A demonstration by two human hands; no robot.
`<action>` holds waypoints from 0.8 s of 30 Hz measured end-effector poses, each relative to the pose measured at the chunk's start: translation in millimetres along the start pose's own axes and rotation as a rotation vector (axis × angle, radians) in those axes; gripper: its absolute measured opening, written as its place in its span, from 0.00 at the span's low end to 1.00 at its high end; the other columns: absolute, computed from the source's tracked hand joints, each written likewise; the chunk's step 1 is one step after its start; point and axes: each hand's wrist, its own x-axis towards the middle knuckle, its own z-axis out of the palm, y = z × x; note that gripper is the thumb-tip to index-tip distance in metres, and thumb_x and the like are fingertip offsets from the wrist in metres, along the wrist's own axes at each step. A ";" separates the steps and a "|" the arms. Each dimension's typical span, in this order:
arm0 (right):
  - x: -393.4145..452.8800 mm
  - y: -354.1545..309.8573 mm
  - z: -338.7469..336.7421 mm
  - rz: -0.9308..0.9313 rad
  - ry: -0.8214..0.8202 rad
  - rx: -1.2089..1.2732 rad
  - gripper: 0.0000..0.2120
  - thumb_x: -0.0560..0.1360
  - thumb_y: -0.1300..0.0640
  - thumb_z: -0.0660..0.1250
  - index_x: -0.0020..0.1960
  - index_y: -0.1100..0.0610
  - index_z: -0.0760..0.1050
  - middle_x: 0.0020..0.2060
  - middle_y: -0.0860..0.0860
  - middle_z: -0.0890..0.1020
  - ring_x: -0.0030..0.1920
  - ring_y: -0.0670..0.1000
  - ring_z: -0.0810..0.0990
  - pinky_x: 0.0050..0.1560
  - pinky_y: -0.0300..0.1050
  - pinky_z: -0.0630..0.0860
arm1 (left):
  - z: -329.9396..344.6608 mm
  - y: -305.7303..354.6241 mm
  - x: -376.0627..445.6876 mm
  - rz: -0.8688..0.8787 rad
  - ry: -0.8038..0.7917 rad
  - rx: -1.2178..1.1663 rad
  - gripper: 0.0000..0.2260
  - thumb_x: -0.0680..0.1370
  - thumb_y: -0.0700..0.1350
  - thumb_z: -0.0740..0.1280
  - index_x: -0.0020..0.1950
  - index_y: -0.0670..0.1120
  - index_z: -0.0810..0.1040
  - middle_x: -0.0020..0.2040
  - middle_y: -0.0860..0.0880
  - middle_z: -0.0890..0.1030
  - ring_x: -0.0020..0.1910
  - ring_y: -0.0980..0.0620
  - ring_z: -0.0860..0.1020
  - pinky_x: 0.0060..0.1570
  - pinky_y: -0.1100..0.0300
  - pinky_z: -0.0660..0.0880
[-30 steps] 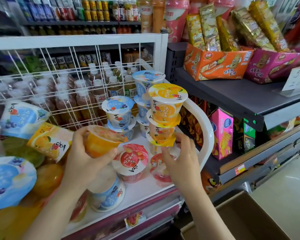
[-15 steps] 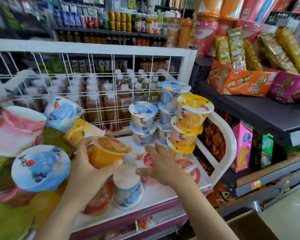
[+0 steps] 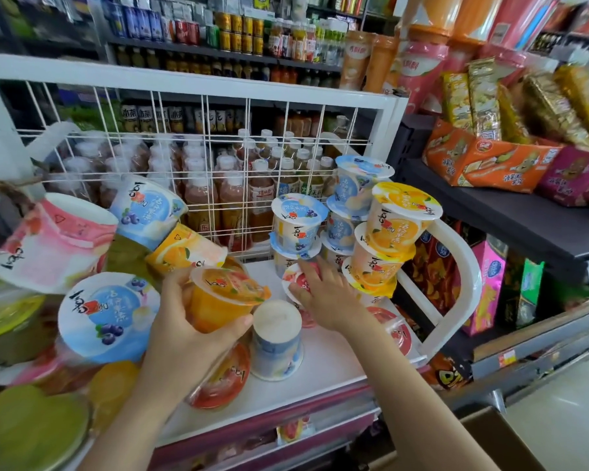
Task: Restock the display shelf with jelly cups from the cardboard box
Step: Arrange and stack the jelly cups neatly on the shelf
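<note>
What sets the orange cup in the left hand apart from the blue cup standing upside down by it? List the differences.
The orange jelly cup is gripped and tilted in the left hand; the upside-down blue cup stands free on the white shelf.
The orange cup shows its printed lid; the blue cup shows its plain pale base.
The orange cup has clear walls showing orange filling; the blue cup's walls carry a blue printed label.
Both are round jelly cups.

Bottled drinks (image 3: pixel 259 185) in rows behind the white wire grid (image 3: pixel 218 130); cans (image 3: pixel 238 32) on the far rack; orange snack box (image 3: pixel 483 164) and purple box (image 3: pixel 575 178) on the dark right-hand shelf (image 3: pixel 510 212); pink packet (image 3: pixel 487 287) below it.
</note>
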 end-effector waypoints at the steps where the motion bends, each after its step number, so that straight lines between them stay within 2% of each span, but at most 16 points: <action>1: -1.1 1.2 2.0 -0.001 0.016 -0.008 0.30 0.83 0.41 0.50 0.81 0.50 0.48 0.80 0.56 0.48 0.80 0.57 0.43 0.78 0.56 0.46 | -2.3 -0.5 -1.3 -0.001 -0.003 -0.001 0.37 0.62 0.48 0.81 0.66 0.56 0.67 0.55 0.66 0.75 0.49 0.77 0.73 0.42 0.74 0.71; 4: -3.7 1.1 1.0 0.037 -0.005 -0.046 0.29 0.84 0.42 0.48 0.81 0.50 0.47 0.81 0.56 0.48 0.80 0.56 0.44 0.78 0.55 0.47 | -13.1 -3.0 -4.1 0.012 -0.013 -0.033 0.39 0.60 0.53 0.83 0.66 0.55 0.68 0.54 0.64 0.78 0.51 0.74 0.75 0.43 0.77 0.72; 6: -10.2 -12.5 -8.9 0.038 0.008 -0.077 0.29 0.84 0.43 0.49 0.81 0.54 0.49 0.80 0.55 0.51 0.80 0.54 0.47 0.78 0.52 0.46 | -23.0 -1.2 -6.3 0.003 -0.020 -0.058 0.40 0.59 0.58 0.83 0.65 0.55 0.68 0.55 0.62 0.79 0.53 0.71 0.76 0.45 0.73 0.74; 7: -15.9 -24.8 -16.4 0.005 0.041 0.002 0.28 0.84 0.44 0.49 0.80 0.55 0.52 0.80 0.55 0.54 0.80 0.53 0.51 0.77 0.50 0.49 | -28.3 -0.2 -6.7 0.005 -0.023 -0.068 0.40 0.58 0.60 0.83 0.65 0.57 0.69 0.55 0.63 0.79 0.54 0.69 0.77 0.47 0.72 0.74; 10: -45.0 -75.4 -37.6 -0.171 0.093 0.604 0.22 0.83 0.43 0.53 0.74 0.50 0.66 0.73 0.47 0.70 0.73 0.47 0.66 0.74 0.45 0.60 | -45.6 1.7 -7.1 0.047 -0.031 -0.095 0.38 0.56 0.59 0.79 0.63 0.58 0.69 0.56 0.64 0.79 0.57 0.62 0.79 0.52 0.68 0.76; 12: -64.7 -105.9 -45.5 -0.322 -0.010 0.987 0.23 0.79 0.37 0.58 0.70 0.46 0.71 0.66 0.43 0.77 0.68 0.44 0.74 0.70 0.48 0.69 | -55.8 4.4 -6.8 0.089 -0.037 -0.075 0.37 0.58 0.56 0.81 0.62 0.57 0.69 0.56 0.63 0.80 0.58 0.61 0.79 0.54 0.69 0.75; 13: -70.9 -116.6 -46.2 -0.382 -0.078 1.071 0.26 0.75 0.36 0.62 0.70 0.46 0.71 0.65 0.43 0.78 0.66 0.45 0.76 0.67 0.49 0.73 | -60.6 5.5 -6.3 0.107 -0.033 -0.057 0.36 0.58 0.55 0.82 0.62 0.57 0.69 0.56 0.63 0.80 0.57 0.61 0.79 0.53 0.70 0.75; 15: -75.2 -132.6 -43.3 -0.463 -0.130 1.041 0.34 0.68 0.39 0.69 0.71 0.48 0.68 0.64 0.48 0.78 0.65 0.47 0.78 0.65 0.48 0.75 | -68.1 8.9 -7.0 0.129 -0.026 -0.034 0.35 0.59 0.52 0.82 0.61 0.58 0.70 0.55 0.62 0.81 0.56 0.61 0.80 0.52 0.68 0.75; 18: -72.0 -146.2 -34.2 -0.459 -0.069 0.973 0.40 0.63 0.42 0.76 0.71 0.50 0.69 0.63 0.47 0.78 0.63 0.44 0.78 0.65 0.45 0.75 | -76.2 11.1 -8.3 0.147 -0.036 0.014 0.33 0.58 0.56 0.82 0.58 0.63 0.71 0.54 0.62 0.81 0.54 0.61 0.81 0.50 0.67 0.77; 21: -72.3 -146.4 -27.8 -0.416 0.008 0.957 0.40 0.62 0.42 0.77 0.71 0.50 0.71 0.63 0.46 0.79 0.62 0.41 0.78 0.63 0.39 0.75 | -80.7 12.9 -7.6 0.187 -0.084 0.151 0.32 0.60 0.62 0.80 0.60 0.64 0.71 0.55 0.64 0.80 0.54 0.65 0.79 0.50 0.69 0.74; 22: -72.4 -143.1 -26.6 -0.396 0.038 0.957 0.40 0.63 0.42 0.77 0.71 0.50 0.71 0.63 0.47 0.79 0.61 0.41 0.78 0.62 0.39 0.75 | -81.3 12.2 -5.7 0.204 -0.113 0.219 0.31 0.62 0.65 0.78 0.62 0.65 0.71 0.56 0.65 0.79 0.57 0.66 0.77 0.53 0.69 0.73; 24: -74.1 -131.3 -26.9 -0.349 0.112 0.939 0.40 0.63 0.41 0.77 0.72 0.50 0.70 0.62 0.46 0.79 0.60 0.41 0.79 0.62 0.41 0.76 | -79.0 9.1 -4.0 0.224 -0.178 0.332 0.32 0.65 0.70 0.73 0.66 0.66 0.67 0.61 0.71 0.72 0.61 0.73 0.69 0.57 0.75 0.65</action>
